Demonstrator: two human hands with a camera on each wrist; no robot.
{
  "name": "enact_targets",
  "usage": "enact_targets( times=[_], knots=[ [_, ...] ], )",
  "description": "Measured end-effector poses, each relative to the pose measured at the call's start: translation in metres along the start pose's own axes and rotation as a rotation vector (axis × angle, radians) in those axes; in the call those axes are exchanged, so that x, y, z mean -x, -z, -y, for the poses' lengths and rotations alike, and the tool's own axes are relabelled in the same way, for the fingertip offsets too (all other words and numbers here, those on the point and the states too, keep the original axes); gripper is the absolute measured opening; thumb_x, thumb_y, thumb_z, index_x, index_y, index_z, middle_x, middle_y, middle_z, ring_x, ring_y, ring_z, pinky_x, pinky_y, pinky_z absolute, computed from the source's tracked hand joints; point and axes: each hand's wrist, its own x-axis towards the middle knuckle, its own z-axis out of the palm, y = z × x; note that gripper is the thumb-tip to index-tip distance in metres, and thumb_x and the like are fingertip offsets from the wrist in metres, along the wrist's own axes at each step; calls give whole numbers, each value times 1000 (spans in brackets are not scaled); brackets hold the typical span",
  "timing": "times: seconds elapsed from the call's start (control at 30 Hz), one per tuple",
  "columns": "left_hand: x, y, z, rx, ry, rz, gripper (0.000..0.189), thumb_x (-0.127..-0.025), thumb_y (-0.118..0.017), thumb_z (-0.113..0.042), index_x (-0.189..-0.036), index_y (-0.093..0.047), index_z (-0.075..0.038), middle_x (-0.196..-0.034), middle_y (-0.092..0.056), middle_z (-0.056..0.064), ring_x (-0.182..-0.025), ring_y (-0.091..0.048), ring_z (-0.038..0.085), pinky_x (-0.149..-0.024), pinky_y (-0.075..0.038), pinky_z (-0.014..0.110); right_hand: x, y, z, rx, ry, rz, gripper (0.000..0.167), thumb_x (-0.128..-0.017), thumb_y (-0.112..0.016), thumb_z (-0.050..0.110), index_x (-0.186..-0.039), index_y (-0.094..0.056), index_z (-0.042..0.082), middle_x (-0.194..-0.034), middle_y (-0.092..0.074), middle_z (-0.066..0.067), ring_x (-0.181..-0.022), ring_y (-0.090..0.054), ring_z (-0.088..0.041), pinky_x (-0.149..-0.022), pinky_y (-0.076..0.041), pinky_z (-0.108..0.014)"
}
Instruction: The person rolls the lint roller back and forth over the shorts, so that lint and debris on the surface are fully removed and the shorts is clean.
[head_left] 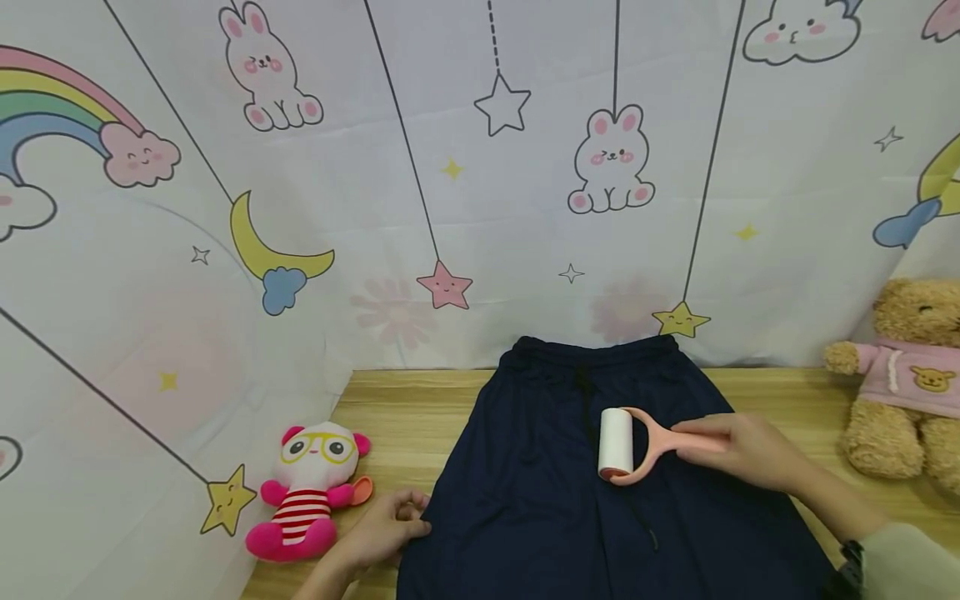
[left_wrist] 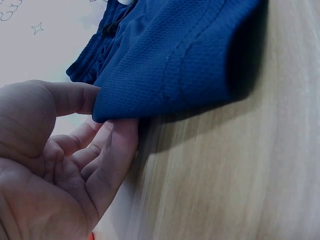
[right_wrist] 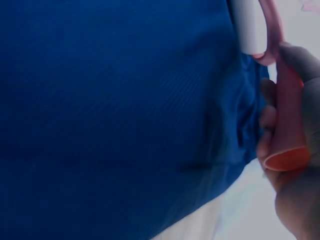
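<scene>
Dark navy shorts [head_left: 525,475] lie spread on the wooden table, elastic waistband toward the wall and a drawstring down the front. My left hand [head_left: 384,527] pinches their left edge between thumb and fingers; in the left wrist view the thumb [left_wrist: 75,97] presses on top of the cloth and the fingers sit beneath. My right hand [head_left: 746,450] grips the pink handle of a lint roller [head_left: 617,442]. Its white roll overlaps the middle of the shorts, just below the waistband. The right wrist view shows the fingers wrapped round the hollow handle [right_wrist: 289,120].
A pink and white plush panda [head_left: 303,492] with yellow glasses sits left of my left hand. At the far right sits a brown teddy bear [head_left: 911,375] in a pink top. A printed white cloth [head_left: 510,217] hangs behind the wooden table [head_left: 420,400].
</scene>
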Motion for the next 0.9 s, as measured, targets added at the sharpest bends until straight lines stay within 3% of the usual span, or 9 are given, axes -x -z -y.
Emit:
enact_targets(
  times=[0.33, 0.63, 0.9],
  knots=[
    [0, 0, 2, 2, -9, -4, 29, -92, -71, -7, -118, -59, 2, -83, -62, 4, -70, -64, 17, -50, -53, 28, -9, -5, 11, -21, 6, 22, 33, -92, -80, 40, -120, -79, 23, -108, -76, 11, -91, -69, -8, -72, -55, -31],
    [0, -1, 1, 7, -16, 1, 29, -92, -71, -6, -117, -60, 2, -82, -62, 3, -70, -63, 17, -51, -53, 28, -4, 11, 32, 16, 4, -3, 33, -91, -81, 39, -120, -78, 24, -107, -75, 11, -87, -66, -5, -69, -53, -31],
    [-1, 0, 2, 11, -22, 2, 29, -92, -71, -6, -117, -60, 2, -81, -61, 3, -70, -64, 17, -50, -53, 28, 13, 20, 46, -8, 165, -63, 31, -85, -87, 27, -115, -80, 22, -100, -73, 21, -80, -64, 2, -63, -52, -25]
  ],
)
